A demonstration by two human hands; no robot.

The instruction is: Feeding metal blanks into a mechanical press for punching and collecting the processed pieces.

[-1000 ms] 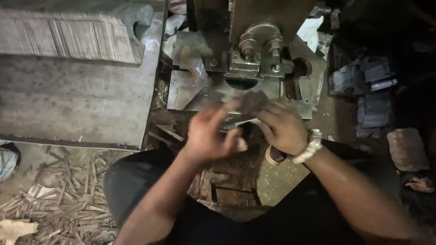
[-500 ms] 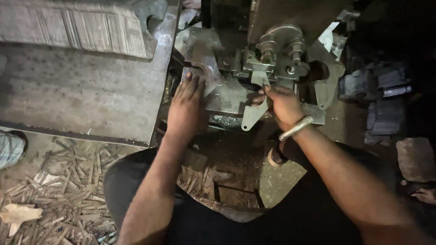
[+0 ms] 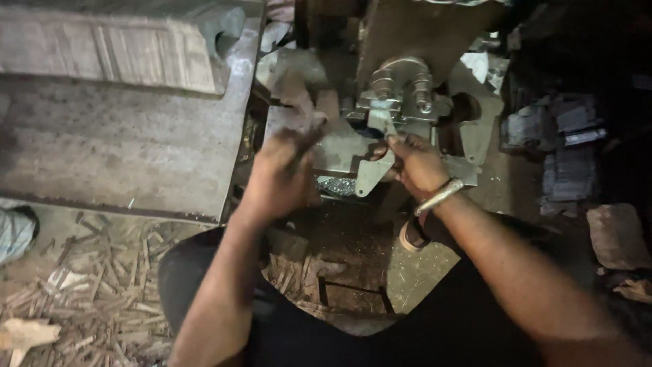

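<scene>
Centre frame: right hand (image 3: 415, 165) pinching a flat grey metal plate (image 3: 370, 175), rounded lower end, held against the press (image 3: 401, 88). Left hand (image 3: 282, 173) motion-blurred just left of it, fingers loosely curled; cannot tell if gripping anything. Smooth metal bangle (image 3: 438, 197) on right wrist. Upper left: worn, scuffed steel table (image 3: 115, 149). Lower left: heap of thin strip offcuts (image 3: 88, 299) on dirt floor.

Left hand (image 3: 282, 178) is motion-blurred, so its fingers and whatever they touch cannot be made out; right hand (image 3: 415, 165) covers part of a flat metal piece (image 3: 370, 178); the press machine (image 3: 401, 88) is cut off by the top edge
</scene>
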